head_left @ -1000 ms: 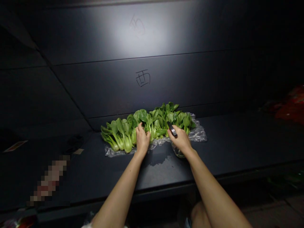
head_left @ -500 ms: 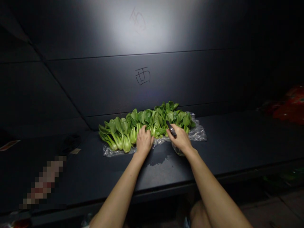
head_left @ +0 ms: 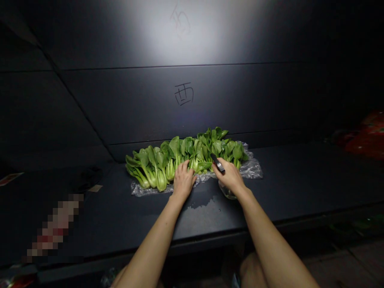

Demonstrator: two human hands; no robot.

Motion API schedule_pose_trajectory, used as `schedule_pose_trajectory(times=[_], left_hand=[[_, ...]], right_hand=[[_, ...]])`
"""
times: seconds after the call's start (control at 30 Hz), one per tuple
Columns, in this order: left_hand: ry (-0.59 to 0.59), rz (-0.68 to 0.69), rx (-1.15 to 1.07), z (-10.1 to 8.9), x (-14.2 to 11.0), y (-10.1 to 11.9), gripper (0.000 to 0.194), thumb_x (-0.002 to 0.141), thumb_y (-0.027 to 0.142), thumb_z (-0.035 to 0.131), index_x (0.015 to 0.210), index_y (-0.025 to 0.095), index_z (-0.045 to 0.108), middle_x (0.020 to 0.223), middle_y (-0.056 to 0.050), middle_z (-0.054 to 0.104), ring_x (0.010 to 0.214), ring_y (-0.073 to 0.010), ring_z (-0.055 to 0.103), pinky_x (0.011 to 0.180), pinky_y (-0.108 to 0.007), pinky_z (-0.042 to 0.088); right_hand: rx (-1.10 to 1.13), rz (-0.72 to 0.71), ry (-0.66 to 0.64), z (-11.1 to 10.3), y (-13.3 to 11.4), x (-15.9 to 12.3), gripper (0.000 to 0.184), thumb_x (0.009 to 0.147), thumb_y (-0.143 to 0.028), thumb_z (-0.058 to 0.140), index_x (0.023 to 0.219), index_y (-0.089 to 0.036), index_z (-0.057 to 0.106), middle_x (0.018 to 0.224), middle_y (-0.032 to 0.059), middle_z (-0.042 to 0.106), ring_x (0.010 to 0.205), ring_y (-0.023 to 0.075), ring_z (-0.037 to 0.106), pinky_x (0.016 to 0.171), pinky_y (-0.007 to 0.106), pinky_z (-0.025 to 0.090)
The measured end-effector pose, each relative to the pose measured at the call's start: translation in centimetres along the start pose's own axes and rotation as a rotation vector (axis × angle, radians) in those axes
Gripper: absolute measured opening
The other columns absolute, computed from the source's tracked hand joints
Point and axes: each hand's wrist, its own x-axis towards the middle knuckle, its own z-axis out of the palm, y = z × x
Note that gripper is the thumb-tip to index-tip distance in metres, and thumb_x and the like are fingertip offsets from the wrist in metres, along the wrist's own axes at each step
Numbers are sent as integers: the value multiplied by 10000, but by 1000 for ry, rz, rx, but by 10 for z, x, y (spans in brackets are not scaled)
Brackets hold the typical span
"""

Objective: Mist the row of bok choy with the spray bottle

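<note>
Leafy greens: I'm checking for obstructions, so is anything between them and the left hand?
Nothing visible: the left hand is at the front edge of the leafy greens. The right hand, holding a black object, is to its right.

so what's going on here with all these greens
A person's left hand is at the stalks of the leafy greens, near the middle of the row. Their right hand grips what looks like a spray bottle with a black top. The greens lie on clear plastic on a dark counter, with a wet-looking patch in front.
</note>
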Motion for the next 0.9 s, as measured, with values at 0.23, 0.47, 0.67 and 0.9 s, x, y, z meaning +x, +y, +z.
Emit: schedule_pose_trajectory(times=[0.23,0.47,0.67,0.9], left_hand=[[6,-38,-10,1,3,3,116,844,229,580,826,176,681,1331,-140,506,1193,-310,468,957,-446,448],[-32,-54,-48,0,3,5,56,796,214,637,821,205,686,1355,-114,488,1225,-322,437,961,-485,438],[-41,-37,-13,3,1,5,96,772,221,667,861,190,687,1381,-130,471,1260,-324,422,977,-468,433],[-23,-40,-61,2,2,1,31,789,186,647,792,176,677,1367,-111,497,1297,-307,397,1022,-467,416]], right_hand=[[15,3,5,-1,-1,0,234,900,-343,462,975,-202,633,835,59,699,793,203,640,621,242,343],[18,-10,4,0,-2,1,254,898,-348,463,1001,-199,642,837,64,703,782,202,640,615,245,343],[30,-9,15,0,-1,1,260,898,-341,460,1002,-190,644,845,66,701,801,203,639,630,242,355],[29,-10,17,1,0,1,247,898,-346,460,982,-196,638,833,60,700,780,201,638,618,243,349]])
